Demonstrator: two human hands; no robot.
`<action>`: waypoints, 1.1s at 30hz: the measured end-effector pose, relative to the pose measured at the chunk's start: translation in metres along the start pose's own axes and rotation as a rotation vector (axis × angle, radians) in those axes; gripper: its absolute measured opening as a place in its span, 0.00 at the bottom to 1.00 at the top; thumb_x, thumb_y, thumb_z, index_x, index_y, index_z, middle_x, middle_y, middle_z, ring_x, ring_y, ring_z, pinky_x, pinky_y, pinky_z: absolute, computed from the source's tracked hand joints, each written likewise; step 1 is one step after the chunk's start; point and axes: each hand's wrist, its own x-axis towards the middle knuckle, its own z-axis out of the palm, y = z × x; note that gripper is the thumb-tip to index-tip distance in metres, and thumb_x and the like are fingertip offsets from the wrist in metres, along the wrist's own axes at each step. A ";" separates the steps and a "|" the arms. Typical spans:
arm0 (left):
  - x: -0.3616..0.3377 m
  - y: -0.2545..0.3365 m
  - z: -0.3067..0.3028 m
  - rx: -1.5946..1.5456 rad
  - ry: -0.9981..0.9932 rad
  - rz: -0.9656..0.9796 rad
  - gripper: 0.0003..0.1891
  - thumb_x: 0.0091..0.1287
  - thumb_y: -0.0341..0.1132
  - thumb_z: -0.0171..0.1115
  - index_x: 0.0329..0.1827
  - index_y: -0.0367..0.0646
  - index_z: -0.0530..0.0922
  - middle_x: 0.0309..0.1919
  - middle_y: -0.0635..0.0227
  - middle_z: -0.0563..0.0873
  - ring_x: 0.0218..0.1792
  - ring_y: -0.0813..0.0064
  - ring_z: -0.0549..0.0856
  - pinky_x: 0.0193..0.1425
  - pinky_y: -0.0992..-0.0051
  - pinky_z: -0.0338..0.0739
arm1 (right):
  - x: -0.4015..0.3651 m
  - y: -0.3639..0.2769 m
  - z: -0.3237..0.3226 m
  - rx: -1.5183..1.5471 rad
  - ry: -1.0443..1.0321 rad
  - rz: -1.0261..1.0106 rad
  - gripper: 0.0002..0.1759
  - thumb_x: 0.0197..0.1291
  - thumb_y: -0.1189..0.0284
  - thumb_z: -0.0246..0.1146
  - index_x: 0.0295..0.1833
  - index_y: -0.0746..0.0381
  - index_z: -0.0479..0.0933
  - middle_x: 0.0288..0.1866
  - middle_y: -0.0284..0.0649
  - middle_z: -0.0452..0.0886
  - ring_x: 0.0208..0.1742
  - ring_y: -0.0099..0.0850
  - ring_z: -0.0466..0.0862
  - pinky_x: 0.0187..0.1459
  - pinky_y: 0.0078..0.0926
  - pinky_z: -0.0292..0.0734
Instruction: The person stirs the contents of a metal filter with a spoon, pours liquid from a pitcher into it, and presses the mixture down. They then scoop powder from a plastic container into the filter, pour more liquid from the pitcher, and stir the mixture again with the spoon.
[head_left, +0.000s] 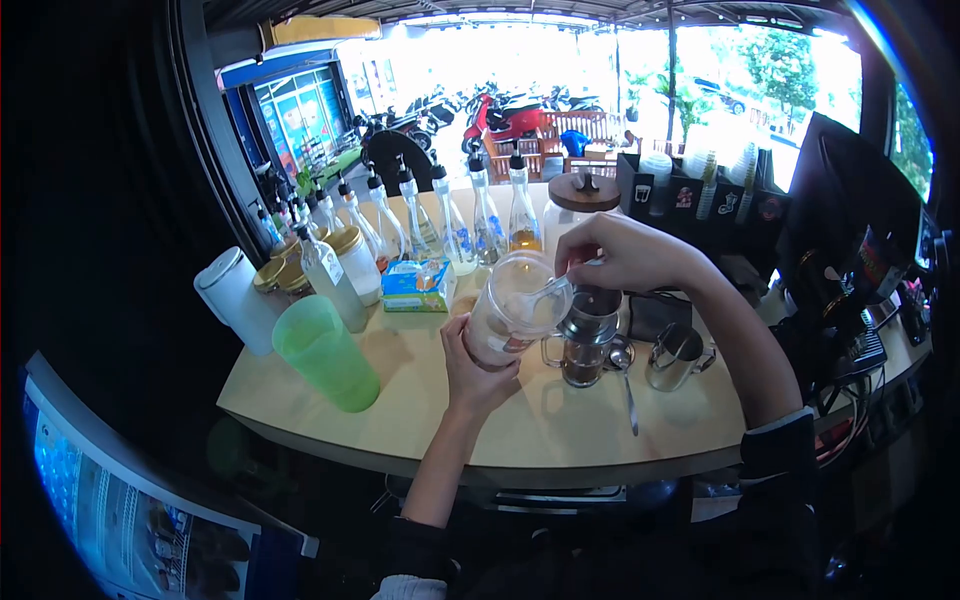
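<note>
My left hand (478, 368) is wrapped round a see-through jar (492, 328), holding it tilted above the counter. My right hand (630, 252) pinches the handle of a pale plastic spoon (545, 297), whose bowl end is inside the jar's open mouth. What lies in the jar is hard to make out. Just right of the jar, a metal drip coffee filter (588, 322) sits on a glass mug (582, 364). Beside it are a metal spoon (631, 398) and a steel milk pitcher (674, 360).
A green plastic pitcher (326, 355) stands at the left of the counter (430, 425), with a white jug (235, 295) behind it. Several pump bottles (440, 215) line the back, near a tissue pack (417, 287). A wooden-lidded jar (583, 200) and a black cup holder (690, 195) stand back right.
</note>
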 end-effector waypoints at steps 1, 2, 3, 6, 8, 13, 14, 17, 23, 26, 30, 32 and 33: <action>-0.001 -0.001 0.000 -0.007 0.002 0.002 0.50 0.34 0.31 0.81 0.63 0.42 0.59 0.56 0.57 0.66 0.59 0.57 0.70 0.65 0.62 0.68 | -0.003 0.004 0.001 0.020 0.020 0.033 0.08 0.55 0.75 0.62 0.40 0.67 0.81 0.30 0.42 0.83 0.36 0.29 0.83 0.42 0.27 0.78; -0.001 -0.002 0.001 -0.008 0.002 0.012 0.50 0.34 0.31 0.81 0.63 0.42 0.59 0.56 0.57 0.66 0.59 0.57 0.70 0.65 0.62 0.68 | -0.005 0.007 0.001 0.040 0.039 0.066 0.08 0.56 0.74 0.63 0.40 0.67 0.81 0.30 0.41 0.83 0.35 0.27 0.83 0.41 0.27 0.78; -0.001 -0.003 0.002 -0.020 0.000 -0.007 0.50 0.34 0.31 0.81 0.63 0.42 0.59 0.56 0.57 0.66 0.59 0.57 0.70 0.65 0.62 0.68 | -0.007 0.009 0.001 0.060 0.033 0.062 0.09 0.56 0.73 0.63 0.40 0.67 0.81 0.30 0.40 0.83 0.35 0.25 0.82 0.41 0.26 0.77; -0.001 -0.006 0.004 -0.041 -0.002 -0.029 0.50 0.34 0.32 0.81 0.63 0.41 0.59 0.55 0.57 0.66 0.59 0.58 0.69 0.65 0.61 0.67 | -0.016 0.008 0.001 0.118 0.003 0.049 0.09 0.57 0.73 0.63 0.41 0.66 0.81 0.30 0.39 0.83 0.35 0.25 0.81 0.42 0.26 0.77; -0.001 -0.008 0.005 -0.050 -0.004 -0.037 0.50 0.34 0.33 0.81 0.63 0.41 0.59 0.55 0.57 0.66 0.59 0.58 0.69 0.65 0.61 0.67 | -0.018 0.010 0.002 0.115 0.003 0.064 0.09 0.57 0.73 0.63 0.41 0.66 0.81 0.31 0.39 0.83 0.35 0.25 0.81 0.43 0.25 0.76; -0.002 -0.009 0.005 -0.037 -0.003 -0.028 0.50 0.34 0.33 0.81 0.63 0.40 0.59 0.55 0.56 0.66 0.60 0.58 0.69 0.66 0.61 0.67 | -0.023 0.016 0.004 0.166 0.054 0.098 0.09 0.58 0.74 0.62 0.41 0.67 0.81 0.30 0.37 0.83 0.35 0.23 0.80 0.43 0.25 0.76; -0.002 -0.009 0.005 -0.039 -0.001 -0.030 0.50 0.34 0.33 0.81 0.63 0.40 0.59 0.55 0.56 0.66 0.60 0.58 0.69 0.66 0.61 0.67 | -0.025 0.018 0.003 0.164 0.052 0.100 0.09 0.58 0.74 0.62 0.41 0.67 0.81 0.30 0.37 0.83 0.35 0.23 0.80 0.43 0.25 0.76; -0.002 -0.010 0.006 -0.046 0.029 -0.058 0.50 0.35 0.33 0.81 0.63 0.40 0.59 0.56 0.56 0.66 0.60 0.59 0.69 0.66 0.61 0.67 | -0.033 0.023 -0.001 0.242 0.151 0.172 0.09 0.58 0.74 0.62 0.41 0.68 0.81 0.29 0.36 0.82 0.35 0.21 0.79 0.42 0.24 0.76; -0.002 0.003 0.001 -0.126 0.067 -0.274 0.49 0.38 0.30 0.80 0.64 0.38 0.57 0.56 0.55 0.66 0.60 0.62 0.71 0.65 0.64 0.68 | -0.065 0.043 0.000 0.092 0.442 0.240 0.09 0.58 0.73 0.62 0.41 0.68 0.80 0.32 0.46 0.82 0.37 0.34 0.83 0.46 0.29 0.76; 0.001 0.022 0.004 -0.237 0.064 -0.412 0.48 0.39 0.30 0.79 0.64 0.37 0.57 0.57 0.54 0.66 0.60 0.62 0.72 0.64 0.63 0.70 | -0.082 0.041 0.007 0.038 0.502 0.326 0.08 0.59 0.74 0.62 0.41 0.68 0.79 0.32 0.45 0.82 0.38 0.35 0.83 0.46 0.31 0.76; 0.001 0.027 0.003 -0.116 -0.003 -0.436 0.47 0.40 0.30 0.78 0.63 0.35 0.57 0.56 0.52 0.67 0.59 0.61 0.73 0.64 0.63 0.71 | -0.095 0.043 0.026 -0.053 0.630 0.317 0.07 0.60 0.76 0.62 0.42 0.67 0.79 0.33 0.44 0.79 0.37 0.37 0.81 0.42 0.32 0.76; 0.001 0.026 0.002 -0.106 -0.070 -0.466 0.47 0.39 0.32 0.79 0.62 0.34 0.57 0.56 0.52 0.69 0.59 0.60 0.74 0.64 0.64 0.71 | -0.099 0.043 0.035 -0.052 0.668 0.311 0.06 0.60 0.77 0.63 0.42 0.67 0.79 0.34 0.44 0.78 0.37 0.37 0.81 0.40 0.31 0.76; 0.000 0.023 0.002 -0.105 -0.071 -0.468 0.47 0.39 0.32 0.79 0.62 0.34 0.57 0.56 0.52 0.69 0.59 0.60 0.74 0.64 0.64 0.71 | -0.101 0.042 0.038 -0.044 0.679 0.325 0.06 0.60 0.78 0.62 0.42 0.67 0.78 0.35 0.44 0.78 0.38 0.38 0.82 0.40 0.31 0.76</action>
